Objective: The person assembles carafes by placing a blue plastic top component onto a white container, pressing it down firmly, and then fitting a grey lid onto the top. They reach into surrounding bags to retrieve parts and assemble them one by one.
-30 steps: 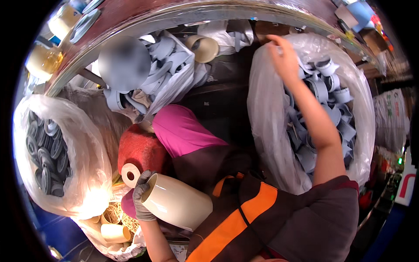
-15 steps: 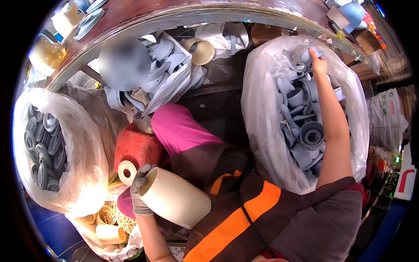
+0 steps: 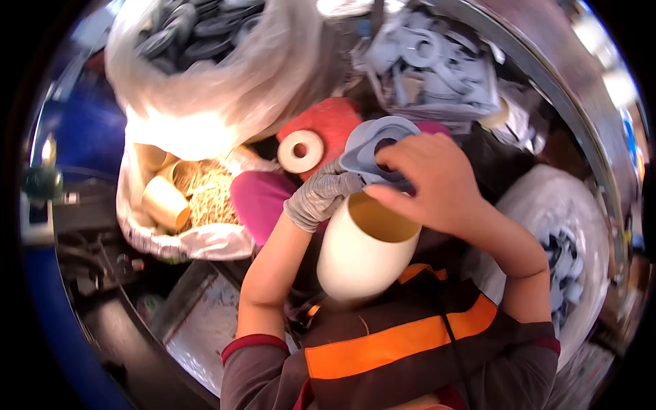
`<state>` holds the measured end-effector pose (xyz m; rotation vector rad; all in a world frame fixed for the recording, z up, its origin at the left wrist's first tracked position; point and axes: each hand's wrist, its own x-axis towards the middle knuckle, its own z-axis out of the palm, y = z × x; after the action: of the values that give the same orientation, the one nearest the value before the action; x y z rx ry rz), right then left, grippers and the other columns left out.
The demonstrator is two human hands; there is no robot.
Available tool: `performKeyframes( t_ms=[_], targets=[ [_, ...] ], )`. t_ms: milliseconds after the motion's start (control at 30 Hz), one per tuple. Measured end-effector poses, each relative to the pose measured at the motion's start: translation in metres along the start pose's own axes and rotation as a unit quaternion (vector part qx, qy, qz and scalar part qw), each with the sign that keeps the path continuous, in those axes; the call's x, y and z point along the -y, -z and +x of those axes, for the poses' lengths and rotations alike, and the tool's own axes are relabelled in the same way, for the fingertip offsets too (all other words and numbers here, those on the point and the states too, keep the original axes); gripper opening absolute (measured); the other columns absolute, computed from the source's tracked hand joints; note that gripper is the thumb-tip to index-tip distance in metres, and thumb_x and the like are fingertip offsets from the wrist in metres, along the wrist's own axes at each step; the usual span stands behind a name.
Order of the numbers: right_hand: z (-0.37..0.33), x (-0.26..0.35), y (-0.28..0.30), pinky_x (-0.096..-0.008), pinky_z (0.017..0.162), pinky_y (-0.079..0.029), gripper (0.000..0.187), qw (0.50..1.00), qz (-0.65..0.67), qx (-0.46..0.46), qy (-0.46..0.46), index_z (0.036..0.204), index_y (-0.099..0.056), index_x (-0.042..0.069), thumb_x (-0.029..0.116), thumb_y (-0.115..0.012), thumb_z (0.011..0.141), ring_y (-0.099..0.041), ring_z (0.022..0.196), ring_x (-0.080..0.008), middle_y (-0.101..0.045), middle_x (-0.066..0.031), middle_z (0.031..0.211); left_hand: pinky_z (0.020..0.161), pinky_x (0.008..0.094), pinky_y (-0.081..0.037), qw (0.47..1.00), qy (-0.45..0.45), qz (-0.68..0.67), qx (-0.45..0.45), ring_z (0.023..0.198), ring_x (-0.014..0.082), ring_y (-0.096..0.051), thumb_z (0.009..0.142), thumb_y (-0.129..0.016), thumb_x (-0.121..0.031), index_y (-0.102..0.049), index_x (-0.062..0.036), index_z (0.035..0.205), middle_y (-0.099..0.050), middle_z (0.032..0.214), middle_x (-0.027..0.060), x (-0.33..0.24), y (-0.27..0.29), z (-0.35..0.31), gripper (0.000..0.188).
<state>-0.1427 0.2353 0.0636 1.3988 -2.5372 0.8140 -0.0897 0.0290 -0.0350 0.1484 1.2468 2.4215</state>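
A blue-grey, ring-shaped plastic part [image 3: 369,147] is held between my two hands, over the lap. Its left edge is pinched in my gloved left hand [image 3: 321,195]. My bare right hand [image 3: 437,178] grips the part from the right, with fingertips at its central opening. Just below sits a cream cylindrical plastic container [image 3: 365,263], tilted against my apron with its mouth up. The left glove's fingertips are close to its rim; whether they touch it I cannot tell.
A red block [image 3: 331,119] with a cream ring [image 3: 301,152] lies beyond my left hand. Around me stand a clear bag of dark grey discs [image 3: 225,102], a sack of cream cups and shavings [image 3: 167,246], a bag of grey parts [image 3: 437,113] and another large bag [image 3: 581,212] at right.
My right hand has left the large bag at right and now holds a blue-grey part before me. My left hand has shifted from the container to that part. The view has turned left.
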Motion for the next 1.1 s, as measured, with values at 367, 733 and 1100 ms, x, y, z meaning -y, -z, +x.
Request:
performKeyframes(
  t_ms=[367, 733, 1100],
  targets=[
    [-0.006, -0.025, -0.055, -0.0194, 0.056, -0.041, 0.037, 0.819, 0.471, -0.034, -0.325, 0.125, -0.057, 0.004, 0.016, -0.063, 0.09, -0.052, 0.065, -0.004, -0.061, -0.0013, 0.085, 0.099, 0.0356, -0.045, 0.969, -0.006, -0.247, -0.022, 0.113, 0.0231, -0.057, 0.088, -0.058, -0.053, -0.049, 0.0053, 0.126, -0.059, 0.122, 0.0153, 0.02, 0.023, -0.067, 0.07],
    [0.008, -0.009, -0.086, -0.0184, 0.045, -0.026, 0.036, 0.678, 0.587, 0.161, -0.412, 0.12, -0.057, 0.0, 0.024, -0.061, 0.093, -0.033, 0.052, 0.0003, -0.044, 0.0074, 0.071, 0.094, 0.0397, -0.051, 0.907, -0.104, -0.363, -0.184, 0.104, 0.0243, -0.061, 0.086, -0.06, -0.057, -0.053, -0.0027, 0.123, -0.061, 0.117, 0.0121, 0.051, 0.045, -0.052, 0.066],
    [0.005, -0.035, -0.108, -0.0194, 0.043, -0.024, 0.032, 0.719, 0.542, 0.209, -0.381, 0.117, -0.061, 0.004, 0.024, -0.063, 0.092, -0.032, 0.049, 0.0, -0.043, 0.008, 0.061, 0.091, 0.0411, -0.052, 0.887, -0.048, -0.432, -0.153, 0.104, 0.0279, -0.061, 0.085, -0.055, -0.064, -0.049, 0.0018, 0.126, -0.059, 0.12, 0.0172, 0.074, 0.052, -0.042, 0.077]
  ],
)
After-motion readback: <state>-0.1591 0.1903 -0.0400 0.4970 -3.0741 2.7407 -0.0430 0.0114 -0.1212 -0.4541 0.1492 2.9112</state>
